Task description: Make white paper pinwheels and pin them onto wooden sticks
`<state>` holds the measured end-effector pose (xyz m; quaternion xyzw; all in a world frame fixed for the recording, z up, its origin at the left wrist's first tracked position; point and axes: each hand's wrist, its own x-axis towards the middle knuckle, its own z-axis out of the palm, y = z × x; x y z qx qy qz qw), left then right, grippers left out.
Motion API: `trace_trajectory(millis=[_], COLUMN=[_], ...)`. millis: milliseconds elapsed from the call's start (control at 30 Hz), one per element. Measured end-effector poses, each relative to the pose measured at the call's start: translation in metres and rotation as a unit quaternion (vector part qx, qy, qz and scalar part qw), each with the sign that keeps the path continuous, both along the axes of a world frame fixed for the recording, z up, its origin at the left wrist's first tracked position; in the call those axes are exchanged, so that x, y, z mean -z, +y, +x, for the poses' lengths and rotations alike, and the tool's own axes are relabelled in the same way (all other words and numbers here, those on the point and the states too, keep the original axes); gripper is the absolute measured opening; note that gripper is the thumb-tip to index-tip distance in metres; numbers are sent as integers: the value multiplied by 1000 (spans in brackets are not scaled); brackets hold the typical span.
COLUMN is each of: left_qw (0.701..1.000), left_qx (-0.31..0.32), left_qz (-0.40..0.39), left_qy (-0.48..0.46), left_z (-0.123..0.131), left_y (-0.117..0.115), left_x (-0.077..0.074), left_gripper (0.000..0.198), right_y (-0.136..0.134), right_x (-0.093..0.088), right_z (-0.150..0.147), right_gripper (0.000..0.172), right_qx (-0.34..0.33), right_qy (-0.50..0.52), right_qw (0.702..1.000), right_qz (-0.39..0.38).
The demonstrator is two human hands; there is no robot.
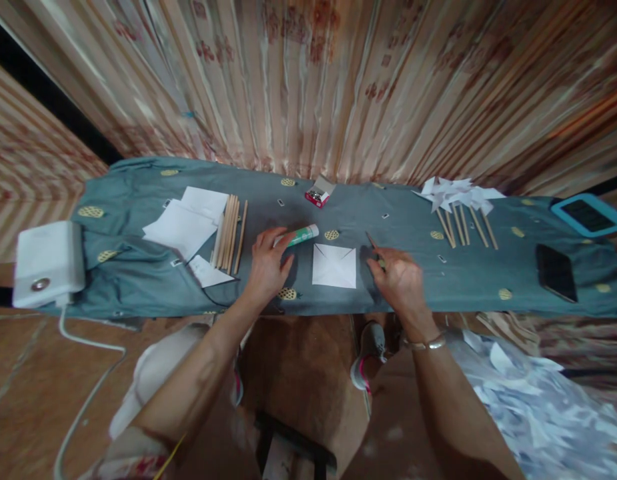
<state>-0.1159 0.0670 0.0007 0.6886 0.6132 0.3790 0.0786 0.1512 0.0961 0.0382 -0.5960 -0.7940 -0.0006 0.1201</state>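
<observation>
One square white paper sheet (334, 267), cut inward at its upper corners, lies flat on the cloth-covered blue-green worktop (408, 220) at the centre of the frame, between the person's two grips and apart from both. The left grip (269, 261), half curled, sits over the left end of one green-and-white cylindrical tube (304, 234); I can't tell whether it's closed round it. The right grip (399, 273) is pinched shut on one slim pointed tool (371, 240), its tip toward the upper left.

Left of centre there's a bundle of pale wooden sticks (227, 230), too tight to count, with one stick (241, 237) lying apart. At upper right, a heap of white paper pinwheels (458, 193) overlaps too much to number; about six sticks show below it. One small red box (318, 194) stands open at upper centre.
</observation>
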Motion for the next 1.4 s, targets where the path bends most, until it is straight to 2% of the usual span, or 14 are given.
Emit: trace_trajectory(millis=[133,233,400,600,700,800,900,967,1000,1067,1133,1200,1267,1400], left_qw=[1000,1000,1000,999,998,993,964,915,886,839,804,785,778,785], left_qx=[1,5,-2,-40,-48,-54,-33,-11,5,53,94,111,114,119], left_qz=[-23,-25,-20,-27,-44,-63,-89,-118,-137,-190,-226,-246,-259,-273], left_qy=[-5,-10,2,2,-3,-82,-247,-385,-442,-507,-541,-557,-560,-543], left_z=[-9,-14,-23,-31,-33,-29,-15,-2,4,17,25,30,33,33], left_y=[12,17,19,19,21,20,16,12,9,5,1,0,0,5], left_x=[7,8,9,18,17,11,3,-2,-4,-9,-13,-16,-17,-11], left_gripper=[37,35,35,40,31,27,33,40,42,41,40,41,44,47], right_y=[-6,-8,-4,-2,-1,0,-2,-5,-7,-9,-11,-12,-12,-7], right_x=[15,28,40,44,44,40,33,28,25,20,14,9,5,3], right_z=[-20,-30,-34,-33,-32,-33,-41,-51,-56,-66,-74,-80,-82,-76], right_gripper=[33,34,36,35,34,33,32,31,32,37,39,36,32,29], right_qx=[-135,-169,-173,-176,-177,-161,-114,-69,-44,-16,-3,17,32,61], right_qy=[101,103,87,94,100,137,236,346,416,560,657,703,723,739], right_qw=[986,980,980,978,978,976,965,934,903,807,709,648,620,604], right_qz=[3,10,40,57,51,45,17,-50,-97,-188,-257,-291,-302,-291])
